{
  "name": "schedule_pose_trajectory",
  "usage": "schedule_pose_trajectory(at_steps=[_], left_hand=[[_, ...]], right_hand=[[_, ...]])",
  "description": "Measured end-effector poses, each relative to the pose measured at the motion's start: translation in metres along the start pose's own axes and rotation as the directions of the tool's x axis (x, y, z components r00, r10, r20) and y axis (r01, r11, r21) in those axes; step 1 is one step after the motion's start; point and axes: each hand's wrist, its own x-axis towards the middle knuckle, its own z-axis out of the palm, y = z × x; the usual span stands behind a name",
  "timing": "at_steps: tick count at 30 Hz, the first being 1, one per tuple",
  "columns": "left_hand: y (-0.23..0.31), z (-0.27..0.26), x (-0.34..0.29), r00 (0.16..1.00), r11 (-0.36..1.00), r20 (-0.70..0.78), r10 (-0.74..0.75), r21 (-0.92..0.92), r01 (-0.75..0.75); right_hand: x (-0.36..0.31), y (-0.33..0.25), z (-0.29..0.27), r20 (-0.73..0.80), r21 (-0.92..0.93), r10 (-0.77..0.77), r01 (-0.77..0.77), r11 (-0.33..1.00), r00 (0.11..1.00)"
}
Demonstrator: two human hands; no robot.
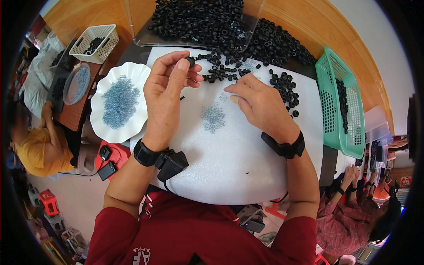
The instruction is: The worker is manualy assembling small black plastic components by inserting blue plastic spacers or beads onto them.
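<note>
Raised over the far left of the white foam sheet (229, 168), my left hand (164, 90) pinches a small round black plastic cap (191, 61) between thumb and fingertips. My right hand (263, 106) is low over the sheet, its thumb and fingers drawn together in a pinch. Whatever its fingertips hold, if anything, is too small to make out. A few clear bits (223, 96) lie beside those fingertips. Closer to me is a small heap of tiny clear bluish pieces (213, 117). Loose black caps (219, 73) are scattered just beyond both hands.
A large heap of black caps (278, 42) and a clear tray (194, 44) stand at the back. The scalloped white plate (136, 73) at left holds bluish pieces. A green basket (329, 106) is at right. Co-workers sit on both sides, one in a yellow shirt (42, 148).
</note>
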Motion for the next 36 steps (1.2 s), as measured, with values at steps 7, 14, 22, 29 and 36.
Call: schedule_pose_trajectory(at_steps=[7, 14, 22, 29, 36], left_hand=[[0.000, 0.001, -0.001, 1.000, 1.000, 0.014, -0.010, 0.013, 0.010], [0.000, 0.003, -0.001, 0.999, 0.999, 0.034, -0.037, 0.015, 0.037], [-0.002, 0.004, -0.003, 0.974, 0.988, 0.170, -0.147, 0.076, 0.135], [-0.002, 0.008, -0.007, 0.951, 0.976, 0.251, -0.180, 0.169, 0.140], [-0.002, 0.005, -0.009, 0.887, 0.957, 0.363, -0.287, 0.160, 0.244]], right_hand=[[0.000, 0.004, 0.008, -0.029, 0.008, -0.107, 0.107, 0.994, 0.994], [0.000, 0.005, 0.005, -0.027, 0.010, -0.064, 0.065, 0.998, 0.998], [0.004, 0.007, 0.003, 0.026, 0.085, -0.018, 0.016, 0.996, 0.999], [0.003, 0.007, 0.002, 0.007, 0.154, -0.067, 0.065, 0.986, 0.998], [0.002, -0.001, -0.011, -0.243, 0.762, 0.202, 0.058, 0.645, 0.949]])
